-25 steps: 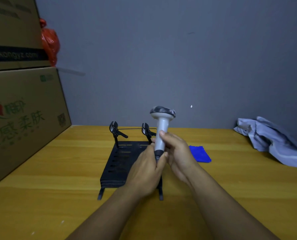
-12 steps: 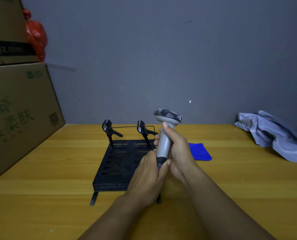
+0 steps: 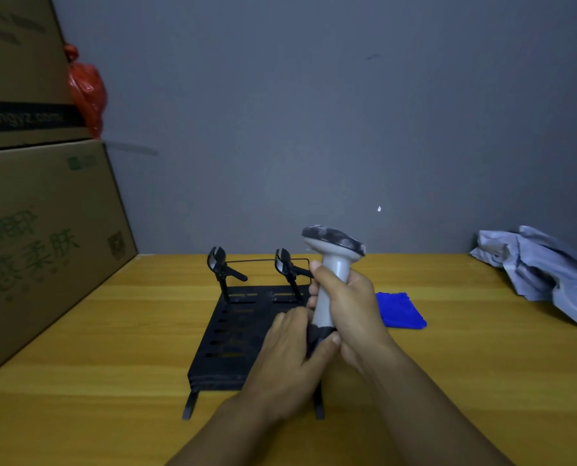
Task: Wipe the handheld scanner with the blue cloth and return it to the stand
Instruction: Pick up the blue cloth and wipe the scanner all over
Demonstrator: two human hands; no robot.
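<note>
The handheld scanner, grey with a dark head and dark base, is held upright above the right side of the black stand. My right hand wraps its handle. My left hand grips the dark bottom end from the left. The stand is a slotted black plate with two upright clips at its far edge. The blue cloth lies folded flat on the wooden table, just right of my right hand, untouched.
Large cardboard boxes are stacked along the left edge, with a red plastic bag beside the upper one. A crumpled grey-blue garment lies at the far right by the grey wall.
Both hands have kept hold of the scanner, which has tilted and drifted slightly right over the stand. The head camera has shifted a little. The blue cloth has not moved.
</note>
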